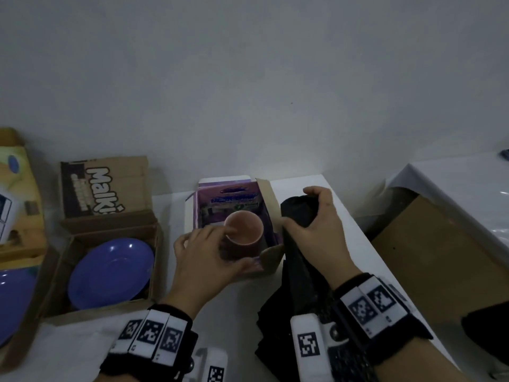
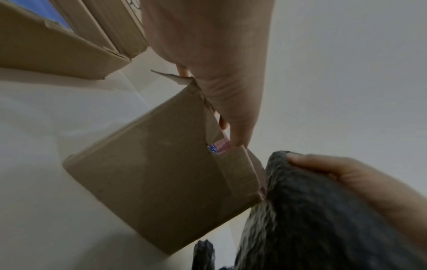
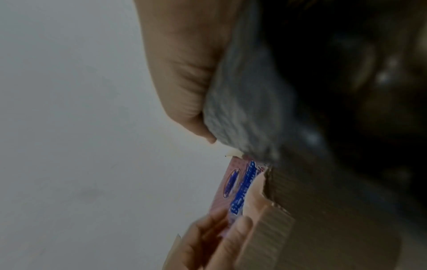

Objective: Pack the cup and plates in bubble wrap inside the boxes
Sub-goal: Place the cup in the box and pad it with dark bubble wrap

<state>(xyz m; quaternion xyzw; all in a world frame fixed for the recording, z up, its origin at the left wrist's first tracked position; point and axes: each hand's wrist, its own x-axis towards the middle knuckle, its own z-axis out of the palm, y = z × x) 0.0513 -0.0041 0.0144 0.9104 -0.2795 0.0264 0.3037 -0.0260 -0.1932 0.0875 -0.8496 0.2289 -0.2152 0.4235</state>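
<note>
A pink cup [image 1: 243, 228] sits in a purple-lined brown box [image 1: 271, 261]; blue plate [image 1: 110, 272]; black bubble wrap [image 1: 298, 216].

white table [image 1: 242, 304] against a grey wall [image 1: 248, 78] — wrist bands [image 1: 154, 337] with square markers.

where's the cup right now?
Head view, centre: the pink cup stands upright inside the small open box, held by the left hand. The right hand grips dark wrap just right of it.
</note>
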